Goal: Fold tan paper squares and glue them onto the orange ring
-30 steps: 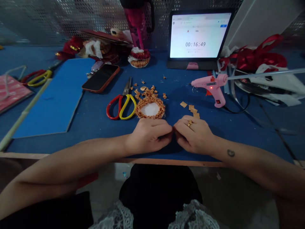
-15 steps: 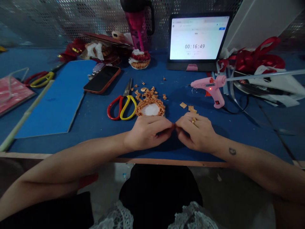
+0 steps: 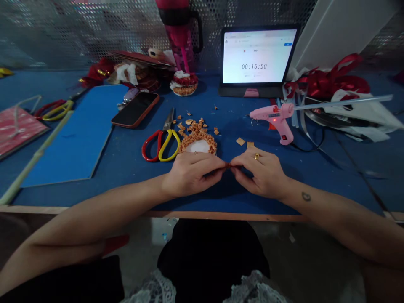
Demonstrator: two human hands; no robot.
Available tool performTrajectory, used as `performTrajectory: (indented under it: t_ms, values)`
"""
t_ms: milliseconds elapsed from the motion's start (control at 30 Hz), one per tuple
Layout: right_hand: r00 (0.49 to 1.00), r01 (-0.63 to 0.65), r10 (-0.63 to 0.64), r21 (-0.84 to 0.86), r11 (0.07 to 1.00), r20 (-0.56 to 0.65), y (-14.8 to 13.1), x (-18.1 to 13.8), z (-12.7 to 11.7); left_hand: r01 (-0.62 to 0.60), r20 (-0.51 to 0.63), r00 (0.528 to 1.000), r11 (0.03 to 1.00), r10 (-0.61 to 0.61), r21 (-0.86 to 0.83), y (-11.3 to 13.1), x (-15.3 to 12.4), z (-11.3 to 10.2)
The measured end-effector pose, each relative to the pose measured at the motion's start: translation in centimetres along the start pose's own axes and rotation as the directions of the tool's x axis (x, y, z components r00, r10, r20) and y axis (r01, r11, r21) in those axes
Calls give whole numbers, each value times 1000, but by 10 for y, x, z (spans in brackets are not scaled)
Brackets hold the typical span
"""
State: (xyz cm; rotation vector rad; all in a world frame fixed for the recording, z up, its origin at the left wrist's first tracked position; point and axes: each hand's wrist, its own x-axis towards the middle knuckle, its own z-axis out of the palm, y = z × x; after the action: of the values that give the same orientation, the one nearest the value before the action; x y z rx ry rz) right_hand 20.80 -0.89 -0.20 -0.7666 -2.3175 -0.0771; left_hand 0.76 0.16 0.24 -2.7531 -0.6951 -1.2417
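My left hand (image 3: 194, 174) and my right hand (image 3: 260, 172) meet fingertip to fingertip above the front of the table. Pinched between both sets of fingertips is a small brown piece (image 3: 228, 165), mostly covered by them. Just behind my left hand lies a round white base ringed with crumpled brown bits (image 3: 212, 143), its near side hidden. Loose crumpled brown bits (image 3: 199, 125) are heaped at its far edge. Flat tan squares (image 3: 240, 141) lie behind my right hand, some partly covered by it.
Red-and-yellow-handled scissors (image 3: 160, 145) lie left of the ring. A pink glue gun (image 3: 279, 118) with a long glue stick rests at right. Farther back are a phone (image 3: 136, 110), a small decorated round piece (image 3: 184, 84), a tablet (image 3: 259, 57) and a tumbler (image 3: 179, 38). A blue board (image 3: 75, 139) lies left.
Both hands stay nearly in place, with the fingertips slightly farther apart, so the brown piece between them shows more. The tablet's timer has advanced a second, and the view has tilted a little.
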Motion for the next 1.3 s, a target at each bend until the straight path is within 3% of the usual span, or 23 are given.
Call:
performTrajectory:
  t_ms: [433,533,667,733,800,867,967,1067,1200,1300]
  values:
    - [1000,17,-17,-76,997,-1,7,0,-3,29,8,1000,999,-28,-31,-1,0,0]
    - [995,14,-31,-180,984,-93,21,0,-17,54,0,999,998,-54,-31,-2,2,0]
    - [960,-92,9,-285,954,-281,51,-5,-52,124,-40,991,992,-125,-39,-5,3,-1]
    - [974,-95,29,-290,952,-224,70,-10,-70,153,-51,987,988,-155,-36,-6,3,-1]
    - [985,-174,167,-284,943,-50,90,-17,-83,166,-49,985,985,-168,-54,-6,3,-1]
    - [913,-369,402,-290,883,65,109,-23,-89,166,-38,985,983,-170,-77,-6,3,-2]
    - [776,-595,628,-265,759,57,130,-27,-81,164,-30,985,983,-167,-84,-5,3,-2]
    - [729,-666,676,-116,737,110,139,-26,-59,172,-25,984,982,-175,-80,-6,2,-2]
    - [722,-679,674,-27,734,156,136,-24,-34,184,-24,982,980,-186,-70,-7,2,-1]
    - [732,-676,661,61,734,164,129,-23,-34,199,-24,979,979,-201,-53,-9,2,0]
